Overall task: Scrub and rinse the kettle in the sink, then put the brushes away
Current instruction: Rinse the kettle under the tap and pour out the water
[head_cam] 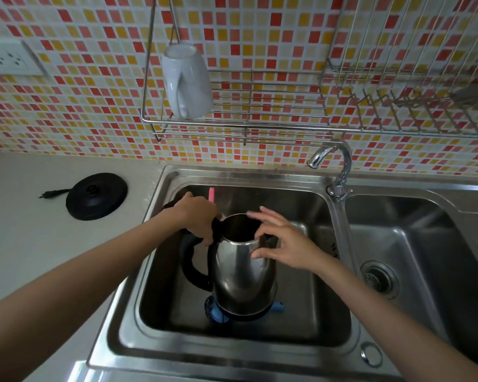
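A steel kettle with a black handle stands upright in the left sink basin, its lid open. My left hand grips the top of the kettle's handle. My right hand has its fingers spread at the kettle's rim, touching the steel side and holding nothing. A blue brush lies on the basin floor under and behind the kettle's base, mostly hidden. A pink brush handle pokes up behind my left hand at the basin's far side.
The faucet stands between the two basins, spout toward the left one. The right basin has a drain strainer. The black kettle base sits on the left counter. A white mug hangs in the wire rack overhead.
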